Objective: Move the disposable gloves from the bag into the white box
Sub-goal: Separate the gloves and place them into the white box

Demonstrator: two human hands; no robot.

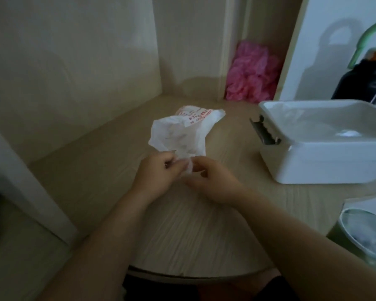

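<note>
Left hand (159, 170) and right hand (211, 181) both pinch the near end of the bag (178, 131), likely to work its mouth open. The rest of it lies on the table (182, 224) just beyond them, and the gloves inside can't be made out. The white box (313, 164) stands open to their right, ready to be filled.

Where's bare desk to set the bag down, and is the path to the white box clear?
Bare desk left of the bag, up to the wall; a strip between bag and white box; more desk near the front edge. Crowded: right side, with box, dark bottle, green tub.
</note>
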